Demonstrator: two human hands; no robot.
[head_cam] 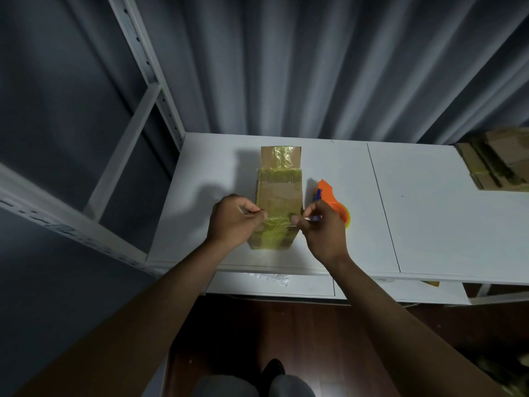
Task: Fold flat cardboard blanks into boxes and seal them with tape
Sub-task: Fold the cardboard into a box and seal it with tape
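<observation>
Box: I see the brown cardboard box wrapped in yellowish tape on the white table, its long axis running away from me.
Left hand: pinching tape at the near-left edge.
Right hand: pinching tape at the near-right edge.
Dispenser: the orange tape dispenser is nearest my right hand.

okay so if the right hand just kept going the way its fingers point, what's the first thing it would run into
The right hand has its fingers aimed leftward at the cardboard box, pinching at its taped near end. Going straight on, it would meet that box first, with the left hand beyond it. Depth is hard to judge here.
</observation>
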